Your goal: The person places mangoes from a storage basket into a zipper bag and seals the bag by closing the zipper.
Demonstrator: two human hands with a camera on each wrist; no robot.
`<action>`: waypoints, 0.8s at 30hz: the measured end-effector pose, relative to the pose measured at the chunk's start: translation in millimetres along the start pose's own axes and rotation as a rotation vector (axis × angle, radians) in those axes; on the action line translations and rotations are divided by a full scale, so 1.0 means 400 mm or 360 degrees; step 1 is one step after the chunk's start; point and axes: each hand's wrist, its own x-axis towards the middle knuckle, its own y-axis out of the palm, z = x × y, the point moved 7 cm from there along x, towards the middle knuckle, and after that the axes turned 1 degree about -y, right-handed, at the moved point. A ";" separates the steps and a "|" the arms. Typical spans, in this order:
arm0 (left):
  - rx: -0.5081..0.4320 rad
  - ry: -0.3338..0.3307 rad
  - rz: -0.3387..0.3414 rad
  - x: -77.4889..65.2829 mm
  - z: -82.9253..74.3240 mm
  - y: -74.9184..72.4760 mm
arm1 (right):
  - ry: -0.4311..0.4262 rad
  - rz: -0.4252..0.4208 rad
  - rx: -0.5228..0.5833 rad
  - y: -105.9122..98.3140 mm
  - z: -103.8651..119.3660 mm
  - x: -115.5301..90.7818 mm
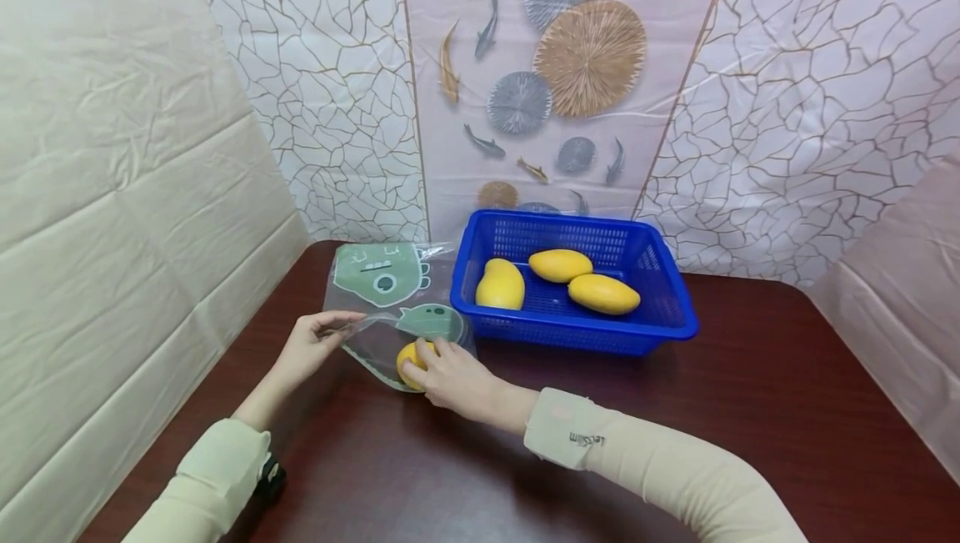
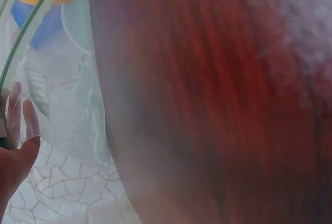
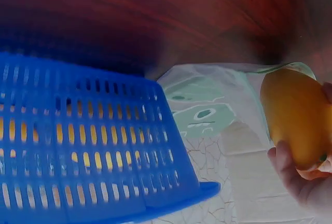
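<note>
A clear zip bag (image 1: 378,280) printed with green cartoon dinosaurs lies on the table, its mouth toward me. My left hand (image 1: 309,349) pinches the bag's upper edge at the left and lifts it, so the mouth gapes. With curled fingers, my right hand (image 1: 459,378) grips a yellow mango (image 1: 407,362) at the opening. In the right wrist view the mango (image 3: 293,115) sits partly within the bag's mouth, thumb and fingers around its near end. Through the clear film, the left fingers (image 2: 31,117) show in the left wrist view.
A blue plastic basket (image 1: 592,334) stands right of the bag, touching or overlapping its edge. Inside lie three more mangoes, one at left (image 1: 500,286) and two toward the middle. The dark red-brown table (image 1: 675,443) meets patterned cloth walls behind and at the sides.
</note>
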 end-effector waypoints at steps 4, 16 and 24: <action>-0.0002 0.0016 0.0004 -0.001 0.000 0.000 | 0.0230 0.0095 0.0303 0.003 -0.017 0.003; 0.0086 -0.0050 0.0014 -0.002 -0.010 0.002 | 0.0347 0.0220 0.0082 0.012 0.011 0.013; 0.0089 -0.0046 0.0001 -0.011 -0.009 -0.003 | 0.0026 -0.0149 -0.0223 0.017 0.035 0.027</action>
